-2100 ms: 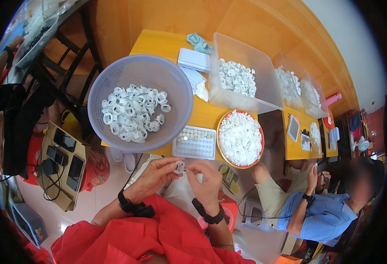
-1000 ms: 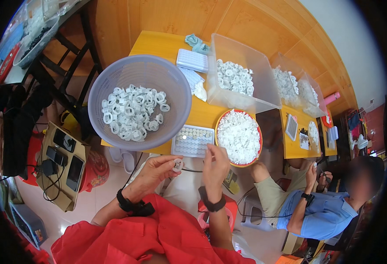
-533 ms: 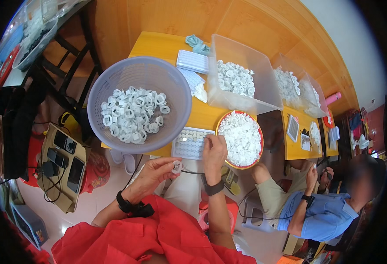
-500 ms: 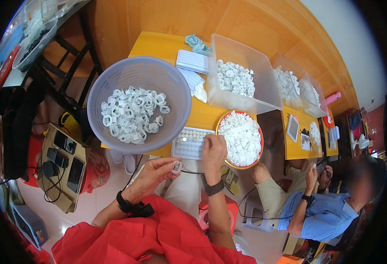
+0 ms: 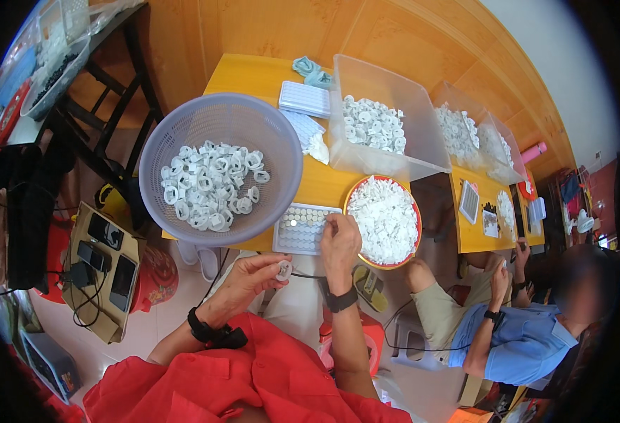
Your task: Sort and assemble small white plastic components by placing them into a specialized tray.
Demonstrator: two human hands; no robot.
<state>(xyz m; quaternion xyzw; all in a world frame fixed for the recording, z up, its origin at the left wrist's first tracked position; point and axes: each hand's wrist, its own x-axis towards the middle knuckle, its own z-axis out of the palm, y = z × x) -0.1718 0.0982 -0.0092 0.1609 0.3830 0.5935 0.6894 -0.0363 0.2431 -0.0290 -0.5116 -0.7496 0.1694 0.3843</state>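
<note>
Presently, left hand (image 5: 248, 277) pinches ring (image 5: 284, 270) between thumb and fingers, off near edge of table (image 5: 246, 72); slack grip could drop it to floor (image 5: 144, 338). Right hand (image 5: 341, 248) narrow, at right edge of tray (image 5: 296, 244); whether holding anything, cannot tell. Careless knock could jolt tray, unseating discs (image 5: 310, 213) along far edge.

On the yellow desk (image 5: 253, 72): purple basket (image 5: 207, 116) at nine o'clock, pale tray (image 5: 304, 99) and teal cloth (image 5: 314, 72) towards twelve, clear bin (image 5: 422, 151) at two, red-rimmed bowl (image 5: 419, 224) at four, disc-holding tray (image 5: 294, 244) at six.
</note>
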